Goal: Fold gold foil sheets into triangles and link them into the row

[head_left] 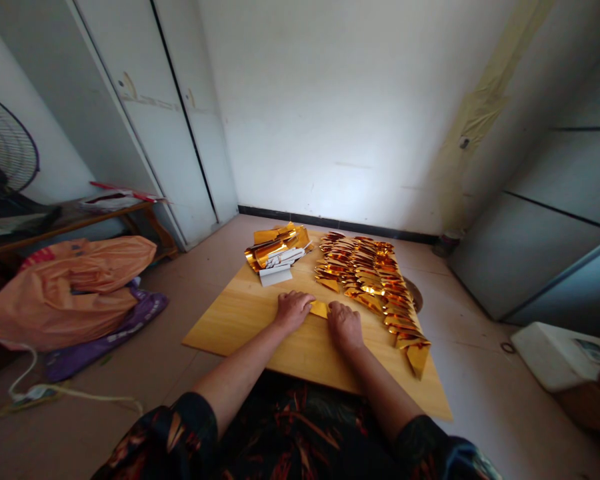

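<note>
Between my two hands lies a small folded piece of gold foil paper [319, 309], low over the wooden board. My left hand [293, 311] has its curled fingers on the paper's left end. At the right end, my right hand [345, 324] grips it with bent fingers. Beyond my left hand is a loose pile of gold foil sheets [280, 244] with white paper [276, 275] at its near side. To the right, rows of folded gold foil pieces [365, 267] overlap each other, running down to the board's right edge.
The wooden board [230, 320] stands before my lap. On the floor at left are an orange bag [70, 287], a purple bag [105, 337] and a white cord [90, 395]. A fan [7, 143] stands far left. A white box [563, 353] sits right, near a grey refrigerator [540, 220].
</note>
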{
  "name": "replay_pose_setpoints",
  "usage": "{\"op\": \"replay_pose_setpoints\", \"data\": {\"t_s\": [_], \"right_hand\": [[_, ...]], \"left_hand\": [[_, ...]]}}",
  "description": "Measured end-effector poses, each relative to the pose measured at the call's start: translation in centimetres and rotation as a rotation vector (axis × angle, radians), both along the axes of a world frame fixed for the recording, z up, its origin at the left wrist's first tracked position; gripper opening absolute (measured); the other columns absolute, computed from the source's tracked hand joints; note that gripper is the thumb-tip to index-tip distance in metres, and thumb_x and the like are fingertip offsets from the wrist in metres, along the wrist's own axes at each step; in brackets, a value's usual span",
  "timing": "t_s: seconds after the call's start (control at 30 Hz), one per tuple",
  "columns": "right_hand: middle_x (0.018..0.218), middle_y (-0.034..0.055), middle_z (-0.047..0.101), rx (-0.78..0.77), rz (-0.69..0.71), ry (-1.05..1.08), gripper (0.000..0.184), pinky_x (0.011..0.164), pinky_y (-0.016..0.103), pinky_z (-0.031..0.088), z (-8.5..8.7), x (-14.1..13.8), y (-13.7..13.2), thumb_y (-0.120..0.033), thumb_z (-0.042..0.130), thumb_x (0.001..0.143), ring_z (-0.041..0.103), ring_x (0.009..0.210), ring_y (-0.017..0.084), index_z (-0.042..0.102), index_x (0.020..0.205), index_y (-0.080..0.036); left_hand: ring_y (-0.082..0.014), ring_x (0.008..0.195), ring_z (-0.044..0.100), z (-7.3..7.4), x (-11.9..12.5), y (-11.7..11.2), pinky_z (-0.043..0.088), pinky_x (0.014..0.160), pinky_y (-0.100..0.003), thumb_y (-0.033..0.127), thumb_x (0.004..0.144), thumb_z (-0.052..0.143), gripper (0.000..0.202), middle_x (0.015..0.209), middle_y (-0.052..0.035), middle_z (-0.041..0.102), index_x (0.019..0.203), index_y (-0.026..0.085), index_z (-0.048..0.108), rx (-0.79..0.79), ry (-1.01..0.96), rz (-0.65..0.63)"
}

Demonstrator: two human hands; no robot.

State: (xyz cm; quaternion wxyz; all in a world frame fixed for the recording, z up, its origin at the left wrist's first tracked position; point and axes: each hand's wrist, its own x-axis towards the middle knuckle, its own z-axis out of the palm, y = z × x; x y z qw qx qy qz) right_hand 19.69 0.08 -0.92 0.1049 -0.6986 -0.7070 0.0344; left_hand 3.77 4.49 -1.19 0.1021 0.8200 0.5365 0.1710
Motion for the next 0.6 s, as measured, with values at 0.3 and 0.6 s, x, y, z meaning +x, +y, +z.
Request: {"op": "replay_pose_setpoints", "data": {"t_s": [0.3,0.6], "right_hand": [[0.097,0.0079,0.066,-0.051,-0.011,-0.016,0.016,0.074,0.030,0.032,0.29,-0.01,0.28,-0.021,0.043,0.092,0.059,0.096,0.020,0.056,0.101,-0.018],[0.099,0.0083,0.065,-0.067,0.002,-0.051,0.016,0.074,0.030,0.032,0.52,-0.10,0.17,-0.024,0.043,0.094,0.058,0.097,0.020,0.056,0.100,-0.017]], "left_hand": [[-0.0206,0.103,0.053,-0.22,-0.10,0.34,0.030,0.087,-0.038,0.024,0.090,0.046,0.025,0.106,-0.0001,0.067,0.108,0.030,0.062,-0.017,0.045,-0.014],[-0.0200,0.107,0.051,-0.44,-0.73,0.40,0.028,0.091,-0.038,0.019,0.088,0.045,0.034,0.112,0.0019,0.065,0.114,0.033,0.059,-0.044,0.000,-0.051]]}}
